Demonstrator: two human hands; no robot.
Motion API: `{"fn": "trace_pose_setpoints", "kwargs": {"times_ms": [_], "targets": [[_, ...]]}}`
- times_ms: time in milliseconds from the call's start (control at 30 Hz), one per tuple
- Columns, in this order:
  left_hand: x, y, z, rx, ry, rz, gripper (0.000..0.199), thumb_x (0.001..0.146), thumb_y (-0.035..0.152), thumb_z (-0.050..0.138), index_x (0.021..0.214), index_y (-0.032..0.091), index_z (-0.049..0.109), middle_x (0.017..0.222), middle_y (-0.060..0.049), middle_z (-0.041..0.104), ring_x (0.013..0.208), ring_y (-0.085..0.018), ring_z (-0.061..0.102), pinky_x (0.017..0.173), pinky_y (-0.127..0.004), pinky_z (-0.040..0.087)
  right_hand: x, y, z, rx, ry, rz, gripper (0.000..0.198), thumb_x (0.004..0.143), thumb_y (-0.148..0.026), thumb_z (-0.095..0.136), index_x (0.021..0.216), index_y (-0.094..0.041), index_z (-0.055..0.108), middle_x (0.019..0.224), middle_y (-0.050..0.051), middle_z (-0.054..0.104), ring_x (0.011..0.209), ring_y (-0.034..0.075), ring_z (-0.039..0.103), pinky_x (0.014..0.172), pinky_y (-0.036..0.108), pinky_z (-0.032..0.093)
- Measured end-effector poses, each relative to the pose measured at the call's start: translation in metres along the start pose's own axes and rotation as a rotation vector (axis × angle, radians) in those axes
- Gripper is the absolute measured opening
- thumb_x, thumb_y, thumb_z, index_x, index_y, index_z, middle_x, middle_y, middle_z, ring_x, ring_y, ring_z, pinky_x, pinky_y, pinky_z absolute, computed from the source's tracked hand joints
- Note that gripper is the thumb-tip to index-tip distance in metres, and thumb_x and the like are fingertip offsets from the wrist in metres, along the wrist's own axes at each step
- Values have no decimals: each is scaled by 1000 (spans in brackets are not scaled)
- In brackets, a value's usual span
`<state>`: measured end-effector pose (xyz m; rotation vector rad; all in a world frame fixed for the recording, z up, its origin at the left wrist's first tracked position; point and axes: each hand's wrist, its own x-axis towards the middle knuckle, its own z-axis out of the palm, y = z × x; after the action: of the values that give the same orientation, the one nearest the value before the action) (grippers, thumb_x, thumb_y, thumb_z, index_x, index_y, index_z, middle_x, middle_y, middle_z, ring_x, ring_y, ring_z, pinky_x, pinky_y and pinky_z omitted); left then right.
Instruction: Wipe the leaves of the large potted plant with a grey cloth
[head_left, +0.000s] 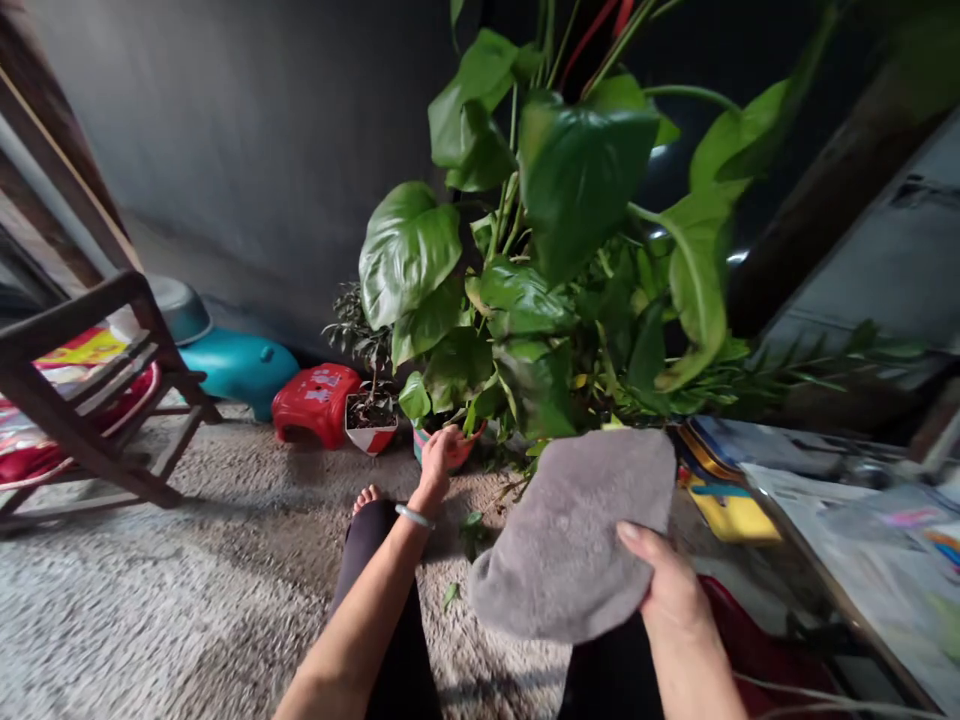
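Observation:
My right hand [664, 575] grips a grey plush cloth [581, 535], thumb on top, and the cloth spreads out flat to the left over my lap. At the rim of a red and teal flowerpot [466, 452], my left hand [441, 460] has its fingers curled in; whether they hold the rim or a stem is hidden. A large potted plant with broad green leaves [411, 250] rises above both hands. One glossy dark leaf [585, 175] hangs high over the cloth.
A small plant in a red and white pot [371, 437], a red stool [315, 405] and a teal plastic seat [240, 368] line the wall. On the left stands a wooden chair [97, 400]. Papers and bags cover a table [847, 560] at right. Fallen leaves [451, 596] lie on the floor.

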<state>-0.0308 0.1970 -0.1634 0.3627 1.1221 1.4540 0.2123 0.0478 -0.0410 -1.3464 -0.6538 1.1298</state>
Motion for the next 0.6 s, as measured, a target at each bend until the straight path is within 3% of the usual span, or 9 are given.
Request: {"fn": "trace_pose_setpoints", "kwargs": {"times_ms": [67, 133, 200, 233, 333, 467, 600], "targets": [[-37, 7, -1, -77, -261, -44, 41, 88, 54, 76, 104, 17, 75, 108, -15, 78, 105, -32, 73, 94, -43, 56, -4, -14, 7, -12, -68, -44, 45, 54, -45, 94, 89, -25, 74, 86, 5, 82, 83, 32, 74, 81, 47, 56], [-77, 14, -3, -114, -562, -132, 64, 76, 71, 83, 109, 16, 77, 110, -17, 80, 113, -39, 73, 99, -49, 56, -8, -17, 19, -82, -151, -36, 46, 52, -47, 97, 84, -24, 74, 82, 6, 82, 82, 32, 73, 78, 45, 55], [-114, 21, -5, -74, -760, -164, 75, 59, 67, 96, 111, 16, 79, 110, -17, 80, 119, -43, 72, 102, -50, 55, -14, -12, 30, -158, -186, 9, 46, 51, -49, 99, 83, -24, 76, 81, 7, 82, 82, 33, 73, 75, 43, 55], [-129, 23, -6, -43, -798, -149, 75, 54, 59, 102, 112, 16, 79, 110, -16, 81, 119, -42, 73, 102, -48, 55, -17, -9, 34, -178, -176, 20, 45, 53, -50, 99, 84, -25, 77, 82, 6, 82, 82, 33, 73, 74, 42, 55], [-163, 24, -6, -28, -723, -91, 71, 52, 39, 105, 115, 18, 79, 108, -13, 82, 107, -36, 78, 97, -43, 58, -24, -2, 37, -124, -186, -52, 45, 57, -51, 98, 87, -25, 79, 90, 6, 84, 88, 32, 75, 80, 42, 56], [-186, 27, 0, -149, -536, -30, 72, 45, 39, 104, 109, 19, 78, 101, -11, 82, 95, -33, 78, 87, -41, 61, -31, -3, 20, 74, -339, -130, 55, 55, -62, 97, 94, -26, 83, 105, 10, 85, 106, 35, 75, 97, 48, 57], [-201, 39, 10, -146, -484, 35, 68, 43, 39, 101, 103, 20, 75, 98, -10, 81, 91, -33, 77, 84, -42, 61, -46, 12, -8, 80, -414, -82, 64, 56, -75, 92, 99, -28, 86, 100, 13, 85, 101, 39, 78, 90, 54, 62]]}}
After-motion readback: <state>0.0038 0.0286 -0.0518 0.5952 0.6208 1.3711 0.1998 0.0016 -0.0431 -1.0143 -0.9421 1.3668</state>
